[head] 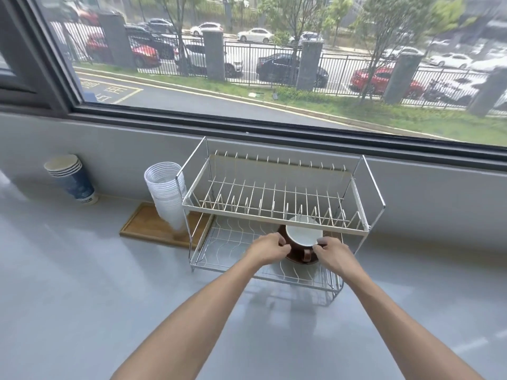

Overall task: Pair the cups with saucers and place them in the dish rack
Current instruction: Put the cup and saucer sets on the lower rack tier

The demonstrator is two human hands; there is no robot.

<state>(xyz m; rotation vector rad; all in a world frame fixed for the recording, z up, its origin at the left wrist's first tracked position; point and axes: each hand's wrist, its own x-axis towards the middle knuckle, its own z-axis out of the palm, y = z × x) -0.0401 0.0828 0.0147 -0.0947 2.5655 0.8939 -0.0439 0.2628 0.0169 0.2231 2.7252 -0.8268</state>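
Head cam: left hand & right hand each pinch brown saucer rim, cup on it, on dish rack lower shelf, right side. Ceramic: rigid, breakable, prob slick; hold by saucer edges, keep level.

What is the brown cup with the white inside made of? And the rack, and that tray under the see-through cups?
The brown cup with white inside looks like glazed ceramic: smooth and shiny. The two-tier wire dish rack seems to be metal, with thin pale rods, perhaps coated. The flat brown tray looks like wood or bamboo, matte with a raised edge.
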